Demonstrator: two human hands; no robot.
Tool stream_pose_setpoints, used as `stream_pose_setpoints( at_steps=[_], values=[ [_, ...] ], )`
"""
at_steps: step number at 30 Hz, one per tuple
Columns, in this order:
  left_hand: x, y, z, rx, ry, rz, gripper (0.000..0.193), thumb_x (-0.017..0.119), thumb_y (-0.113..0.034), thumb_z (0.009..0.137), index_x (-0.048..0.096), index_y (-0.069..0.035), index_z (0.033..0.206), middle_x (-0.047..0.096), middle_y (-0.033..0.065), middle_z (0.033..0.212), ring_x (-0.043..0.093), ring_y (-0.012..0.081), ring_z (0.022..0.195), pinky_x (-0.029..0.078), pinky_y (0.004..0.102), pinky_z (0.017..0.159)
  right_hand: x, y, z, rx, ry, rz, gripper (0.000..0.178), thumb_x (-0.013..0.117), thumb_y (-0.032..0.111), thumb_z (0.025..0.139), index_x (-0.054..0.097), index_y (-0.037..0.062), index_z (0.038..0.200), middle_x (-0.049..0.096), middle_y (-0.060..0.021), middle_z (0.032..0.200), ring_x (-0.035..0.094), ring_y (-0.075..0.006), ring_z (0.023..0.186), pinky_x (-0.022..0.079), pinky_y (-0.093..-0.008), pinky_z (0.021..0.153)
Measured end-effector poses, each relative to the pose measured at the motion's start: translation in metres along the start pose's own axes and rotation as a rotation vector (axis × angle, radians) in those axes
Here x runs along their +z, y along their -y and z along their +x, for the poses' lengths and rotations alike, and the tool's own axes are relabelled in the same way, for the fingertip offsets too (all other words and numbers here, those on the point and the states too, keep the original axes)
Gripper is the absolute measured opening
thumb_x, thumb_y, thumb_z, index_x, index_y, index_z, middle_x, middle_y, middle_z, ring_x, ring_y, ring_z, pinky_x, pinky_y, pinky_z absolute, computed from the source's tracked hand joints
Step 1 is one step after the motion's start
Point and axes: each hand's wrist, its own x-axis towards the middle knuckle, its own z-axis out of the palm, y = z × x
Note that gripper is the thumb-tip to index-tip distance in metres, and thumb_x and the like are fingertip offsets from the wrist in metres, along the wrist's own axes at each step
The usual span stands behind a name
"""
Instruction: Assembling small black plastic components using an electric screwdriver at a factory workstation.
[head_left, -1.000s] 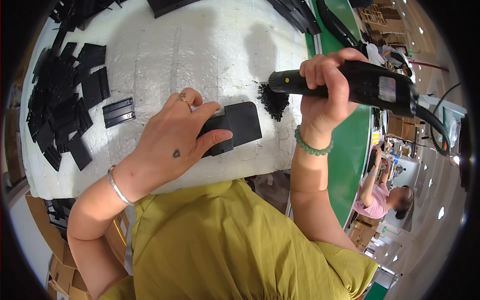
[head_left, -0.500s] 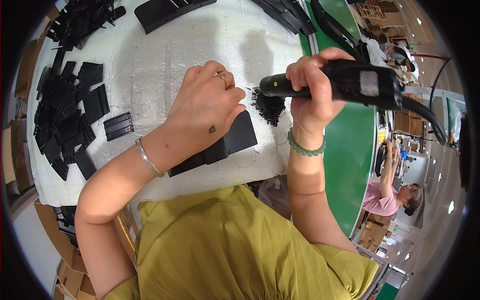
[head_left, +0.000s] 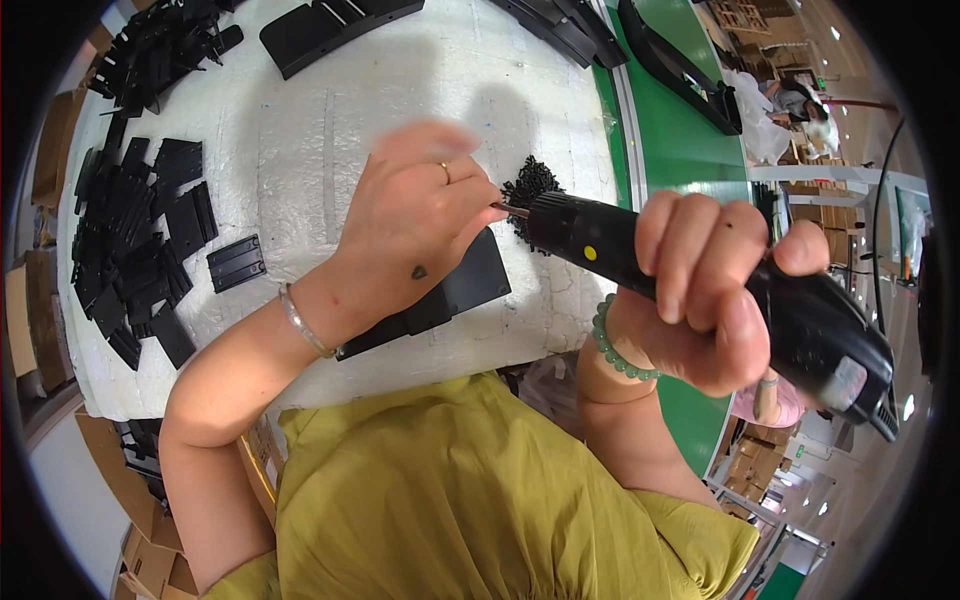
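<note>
- As I look down through the head camera, the right hand (head_left: 710,290) is wrapped firmly around a black power screwdriver (head_left: 585,232) whose nose points left.
- I see the left hand (head_left: 415,205) with fingers curled and thumb drawn toward the index finger; the two hands stay apart from each other.
- Between them, the metal bit (head_left: 514,210) reaches the left fingertips; I cannot tell whether they pinch anything there.
- Below the left hand, a flat black part (head_left: 475,275) lies on the white work surface (head_left: 290,150), near its close edge, partly hidden by hand and wrist. Whether the hand touches it, I cannot make out.
- Just beyond the screwdriver's nose sits a pile of small black screws (head_left: 535,180).
- To the left I find a small ribbed black plate (head_left: 237,264), alone, then a jumbled heap of black pieces (head_left: 130,225).
- At the far right, a long curved black piece (head_left: 680,70) rests on a green surface (head_left: 690,180).
</note>
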Motion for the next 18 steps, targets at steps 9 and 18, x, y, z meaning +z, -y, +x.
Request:
stream_pose_setpoints(
  at_steps=[9, 18],
  values=[
    [-0.019, -0.018, -0.005, 0.146, 0.046, 0.123, 0.018, 0.069, -0.010, 0.062, 0.051, -0.005, 0.060, 0.051, 0.0040, 0.065, 0.055, 0.0238, 0.094, 0.041, 0.0392, 0.087, 0.008, 0.020, -0.001, 0.005, 0.106, -0.011, 0.030, 0.062, 0.010, 0.072, 0.047, 0.0155, 0.098, 0.051, 0.0083, 0.055, 0.048, -0.0032, 0.046, 0.039, -0.0163, 0.047],
    [-0.050, -0.014, -0.028, -0.497, 0.255, -0.176, 0.073, 0.066, -0.021, 0.078, 0.029, -0.012, 0.140, 0.054, 0.0193, 0.117, 0.055, 0.0350, 0.101, 0.044, 0.0376, 0.086, 0.016, 0.014, -0.025, 0.194, 0.105, -0.019, 0.034, 0.061, 0.008, 0.074, 0.043, 0.0162, 0.102, 0.050, 0.0064, 0.056, 0.048, -0.0064, 0.046, 0.039, -0.0196, 0.045]
  ],
)
